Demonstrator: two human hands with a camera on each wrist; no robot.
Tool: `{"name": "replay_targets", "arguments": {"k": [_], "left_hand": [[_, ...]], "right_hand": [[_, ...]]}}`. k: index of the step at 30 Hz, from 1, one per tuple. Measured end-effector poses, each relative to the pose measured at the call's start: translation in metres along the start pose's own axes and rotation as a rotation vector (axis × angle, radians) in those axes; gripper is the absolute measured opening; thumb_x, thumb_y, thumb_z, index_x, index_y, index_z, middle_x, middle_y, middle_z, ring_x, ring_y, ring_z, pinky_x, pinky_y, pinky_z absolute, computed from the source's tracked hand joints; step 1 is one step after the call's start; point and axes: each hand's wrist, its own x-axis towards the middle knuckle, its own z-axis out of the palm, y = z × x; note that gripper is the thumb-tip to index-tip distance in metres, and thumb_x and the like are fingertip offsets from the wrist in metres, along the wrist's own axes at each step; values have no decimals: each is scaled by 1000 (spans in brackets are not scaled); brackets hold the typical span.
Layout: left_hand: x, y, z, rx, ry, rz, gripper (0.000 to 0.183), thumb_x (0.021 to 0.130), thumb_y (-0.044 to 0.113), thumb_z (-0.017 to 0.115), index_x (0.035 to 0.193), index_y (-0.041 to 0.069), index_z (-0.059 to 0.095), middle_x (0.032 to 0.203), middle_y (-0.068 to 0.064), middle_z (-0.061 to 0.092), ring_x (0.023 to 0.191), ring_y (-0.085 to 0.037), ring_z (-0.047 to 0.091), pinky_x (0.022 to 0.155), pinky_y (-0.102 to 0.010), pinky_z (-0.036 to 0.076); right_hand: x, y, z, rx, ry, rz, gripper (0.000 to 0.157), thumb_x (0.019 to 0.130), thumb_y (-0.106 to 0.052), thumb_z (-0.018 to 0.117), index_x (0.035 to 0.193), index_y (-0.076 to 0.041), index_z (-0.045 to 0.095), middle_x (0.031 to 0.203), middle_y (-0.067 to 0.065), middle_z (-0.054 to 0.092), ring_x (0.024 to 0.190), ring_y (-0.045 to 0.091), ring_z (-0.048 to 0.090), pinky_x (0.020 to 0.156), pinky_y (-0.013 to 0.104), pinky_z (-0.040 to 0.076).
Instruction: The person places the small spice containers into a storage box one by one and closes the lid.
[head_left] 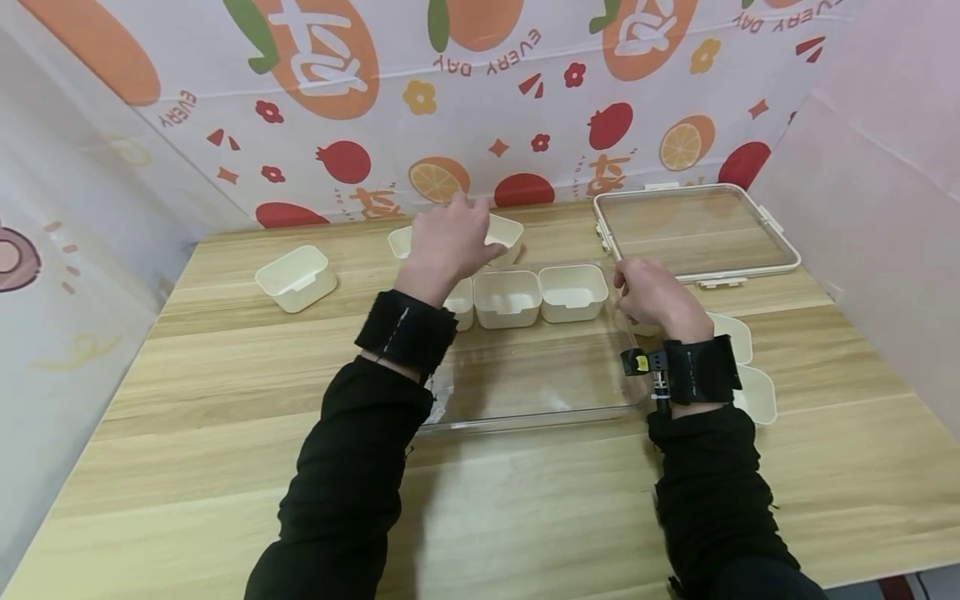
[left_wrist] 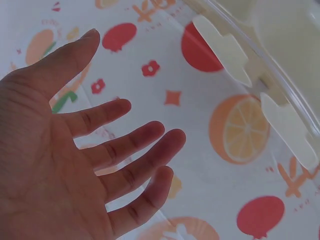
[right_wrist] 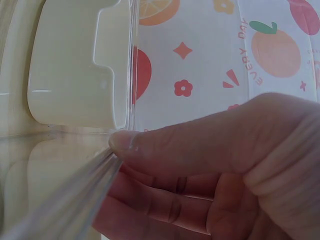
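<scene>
A clear plastic box (head_left: 536, 422) lies in front of me, with cream bins (head_left: 507, 300) in a row along its far side. My right hand (head_left: 660, 300) pinches the box's right wall near the far corner. In the right wrist view the thumb (right_wrist: 165, 145) lies on the clear rim, fingers curled below it. My left hand (head_left: 450, 246) is over the far edge of the box, partly covering two cream bins (head_left: 504, 235) behind it. The left wrist view shows its fingers (left_wrist: 145, 135) spread and loosely bent, holding nothing.
One cream bin (head_left: 297, 279) stands alone at the left. A clear lid with a white frame (head_left: 697, 229) lies at the back right. More cream bins (head_left: 756, 396) sit right of the box, partly hidden by my right wrist. A printed cloth (head_left: 465, 108) hangs behind the table.
</scene>
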Motion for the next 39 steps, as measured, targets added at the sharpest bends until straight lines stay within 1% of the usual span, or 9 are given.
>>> {"name": "replay_targets", "arguments": {"k": [5, 8, 15, 18, 22, 25, 31, 35, 39], "left_hand": [[-5, -20, 2, -27, -15, -22, 66, 85, 50, 53, 131, 5, 38, 127, -21, 41, 102, -41, 47, 79, -57, 45], [-8, -33, 4, -44, -13, -41, 69, 86, 49, 53, 135, 5, 33, 129, -21, 40, 105, -41, 45, 80, -57, 45], [-16, -62, 10, -66, 7, -80, 63, 85, 46, 55, 127, 2, 39, 121, -21, 44, 98, -42, 48, 76, -58, 45], [-19, -73, 13, -85, 15, -89, 61, 85, 44, 56, 126, 3, 38, 123, -22, 42, 99, -44, 47, 78, -60, 44], [-25, -90, 17, -122, -3, -113, 64, 86, 42, 56, 131, 2, 35, 128, -26, 39, 107, -44, 42, 82, -61, 42], [-30, -105, 21, -137, -15, -132, 66, 86, 40, 56, 132, -1, 34, 127, -28, 39, 109, -42, 41, 83, -61, 41], [-42, -133, 33, -144, -17, -170, 67, 86, 38, 56, 133, -3, 31, 126, -32, 36, 106, -44, 41, 80, -61, 43], [-49, -146, 39, -163, -28, -196, 65, 86, 37, 56, 131, -5, 33, 125, -32, 35, 107, -45, 39, 80, -62, 41], [-54, -158, 46, -186, -45, -231, 65, 86, 37, 56, 131, -4, 33, 128, -32, 33, 111, -47, 34, 82, -65, 38]], "right_hand": [[0, 0, -1, -2, 1, 3, 22, 75, 8, 48, 96, 5, 52, 79, 16, 53, 61, 22, 52, 49, 31, 41], [1, 0, -1, -3, 4, 0, 21, 74, 8, 48, 95, 5, 52, 80, 16, 53, 60, 22, 52, 49, 31, 41], [1, 0, -1, 3, -6, 7, 22, 76, 8, 48, 97, 5, 51, 83, 17, 53, 62, 22, 52, 49, 31, 42], [1, 0, -1, 8, -12, 12, 22, 77, 8, 48, 99, 5, 51, 83, 17, 52, 61, 22, 52, 49, 31, 42], [1, 0, -1, 16, -12, 12, 21, 78, 8, 48, 99, 5, 50, 83, 17, 52, 60, 22, 52, 48, 31, 42], [1, 0, -1, 17, -5, 10, 21, 77, 8, 48, 97, 5, 51, 82, 17, 52, 60, 21, 52, 48, 31, 42], [1, 0, -1, 20, -1, 5, 21, 76, 8, 48, 96, 5, 51, 82, 17, 54, 59, 20, 54, 48, 30, 42], [0, 0, -1, 18, 2, -4, 20, 75, 8, 48, 95, 5, 51, 81, 17, 53, 58, 20, 54, 47, 30, 42], [0, 0, -1, 11, 3, -10, 20, 75, 9, 47, 95, 6, 51, 79, 16, 53, 57, 20, 54, 47, 31, 41]]}}
